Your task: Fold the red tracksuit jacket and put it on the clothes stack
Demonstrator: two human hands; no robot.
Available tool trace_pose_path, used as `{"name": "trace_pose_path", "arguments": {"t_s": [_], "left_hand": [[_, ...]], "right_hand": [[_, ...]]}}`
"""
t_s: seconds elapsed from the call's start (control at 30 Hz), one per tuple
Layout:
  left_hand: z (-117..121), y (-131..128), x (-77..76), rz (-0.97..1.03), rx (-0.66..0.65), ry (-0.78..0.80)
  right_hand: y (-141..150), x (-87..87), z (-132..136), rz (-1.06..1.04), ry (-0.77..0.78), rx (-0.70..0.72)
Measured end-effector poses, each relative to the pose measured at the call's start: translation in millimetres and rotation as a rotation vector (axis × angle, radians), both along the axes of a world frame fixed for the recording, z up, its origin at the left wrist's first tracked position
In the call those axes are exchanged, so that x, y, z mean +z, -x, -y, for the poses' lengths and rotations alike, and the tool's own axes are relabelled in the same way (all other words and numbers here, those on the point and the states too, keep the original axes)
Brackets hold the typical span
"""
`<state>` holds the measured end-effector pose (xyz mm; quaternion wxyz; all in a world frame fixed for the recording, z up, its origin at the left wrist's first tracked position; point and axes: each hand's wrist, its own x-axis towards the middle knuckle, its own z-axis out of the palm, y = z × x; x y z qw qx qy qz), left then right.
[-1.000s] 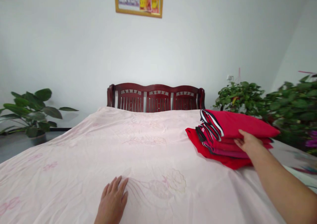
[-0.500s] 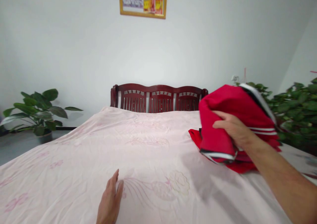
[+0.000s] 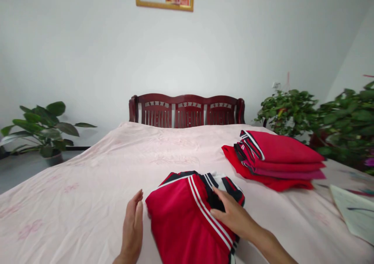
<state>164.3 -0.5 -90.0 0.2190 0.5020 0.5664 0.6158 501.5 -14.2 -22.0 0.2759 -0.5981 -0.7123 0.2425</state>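
A red tracksuit garment (image 3: 182,219) with twin white stripes and dark navy and white parts lies loosely folded on the bed before me. My right hand (image 3: 233,215) is at its right side, index finger and thumb on the dark cloth; its other fingers are hidden. To the left of the garment is my left hand (image 3: 133,225), open and empty, fingers stretched out and palm turned toward the cloth, a small gap between them. A stack of folded red clothes (image 3: 286,151) with navy and white edging sits farther right on the bed.
A pale pink flowered sheet (image 3: 96,190) covers the bed. Beyond it stands a dark red wooden backrest (image 3: 188,112). A potted plant (image 3: 51,133) is at left, leafy plants (image 3: 347,120) at right. A pale flat item (image 3: 355,209) lies at the right edge.
My right hand has brought the red garment from above the stack at right down to the middle of the bed. The stack now shows fully. My left hand has stayed almost in place.
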Motion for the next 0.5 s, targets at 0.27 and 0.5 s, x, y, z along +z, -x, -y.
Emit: {"name": "trace_pose_path", "arguments": {"t_s": [0.27, 0.5], "left_hand": [[30.2, -44.2, 30.3, -0.238, -0.281, -0.092], [27.5, -60.6, 65.6, -0.104, -0.417, 0.229]], "right_hand": [[43.5, -10.4, -0.1, -0.179, 0.116, -0.027], [95.0, 38.6, 55.8, -0.411, 0.452, 0.683]]}}
